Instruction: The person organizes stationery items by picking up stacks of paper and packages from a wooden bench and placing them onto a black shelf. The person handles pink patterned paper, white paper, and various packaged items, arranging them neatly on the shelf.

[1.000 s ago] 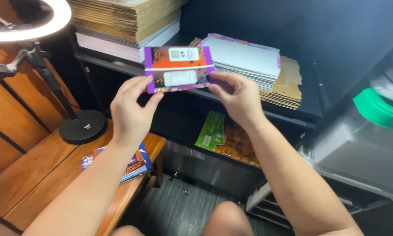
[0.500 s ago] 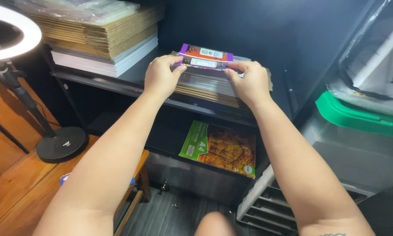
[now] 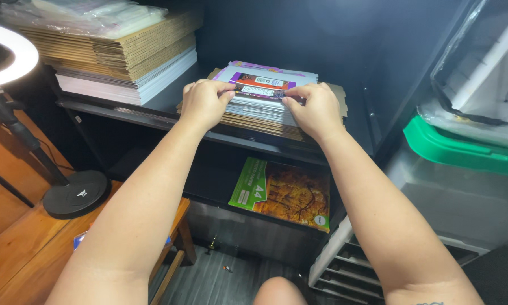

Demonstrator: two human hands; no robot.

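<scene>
A flat purple-and-orange packet lies on top of a pile of similar flat packets on a dark shelf. My left hand pinches its left end. At the packet's right end, my right hand has its fingers closed on the edge. Both arms reach forward from the bottom of the view. Brown cardboard sheets sit under the pile.
A tall stack of cardboard and white sheets fills the shelf's left side. A green-and-orange paper pack lies on the shelf below. A ring light on a round base stands on a wooden table. A green-lidded bin is at right.
My hands carried the packet from in front of me up to the shelf and lowered it flat onto the pile. The view moved closer to the shelf.
</scene>
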